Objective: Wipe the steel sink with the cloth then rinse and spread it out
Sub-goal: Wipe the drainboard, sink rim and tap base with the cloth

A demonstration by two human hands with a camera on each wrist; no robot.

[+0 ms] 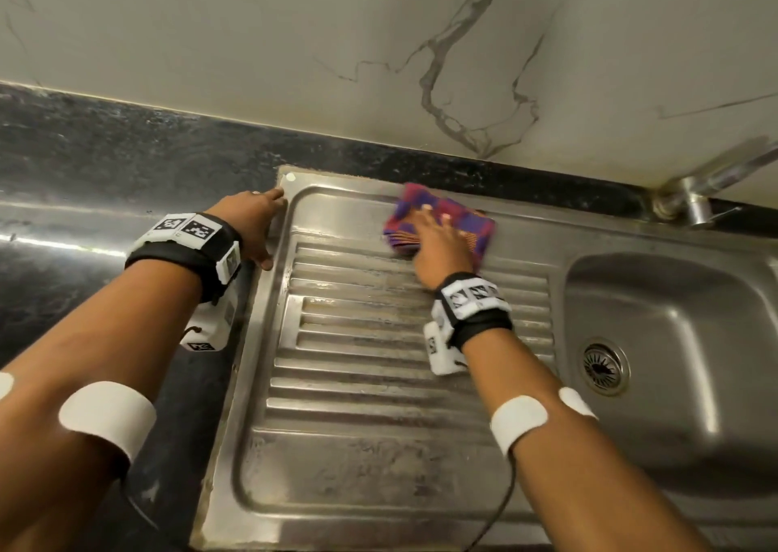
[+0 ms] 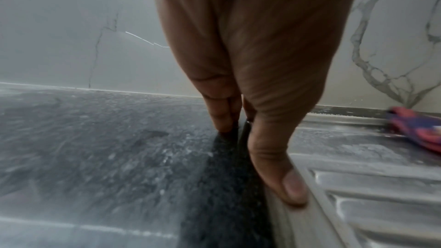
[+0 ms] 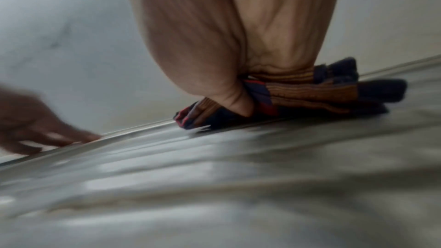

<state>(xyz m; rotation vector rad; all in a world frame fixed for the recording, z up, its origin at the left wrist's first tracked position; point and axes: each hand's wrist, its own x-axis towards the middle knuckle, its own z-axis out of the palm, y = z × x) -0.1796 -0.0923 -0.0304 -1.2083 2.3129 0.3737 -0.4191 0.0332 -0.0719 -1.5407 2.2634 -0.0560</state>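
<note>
A folded red, purple and blue checked cloth (image 1: pixel 463 223) lies on the far part of the steel sink's ribbed drainboard (image 1: pixel 379 341). My right hand (image 1: pixel 440 242) lies flat on top of it, fingers spread and straight, pressing it down; the right wrist view shows the palm on the folded cloth (image 3: pixel 310 91). My left hand (image 1: pixel 257 223) rests on the sink's left rim by the black counter, fingers straight. In the left wrist view the thumb (image 2: pixel 281 182) lies on the rim and the cloth (image 2: pixel 420 129) shows at far right. The sink bowl (image 1: pixel 673 341) is to the right.
A steel tap (image 1: pixel 699 189) stands at the back right, above the bowl with its drain (image 1: pixel 604 366). A black granite counter (image 1: pixel 84 181) runs left of the sink. A marble-patterned wall (image 1: pixel 379 46) rises right behind.
</note>
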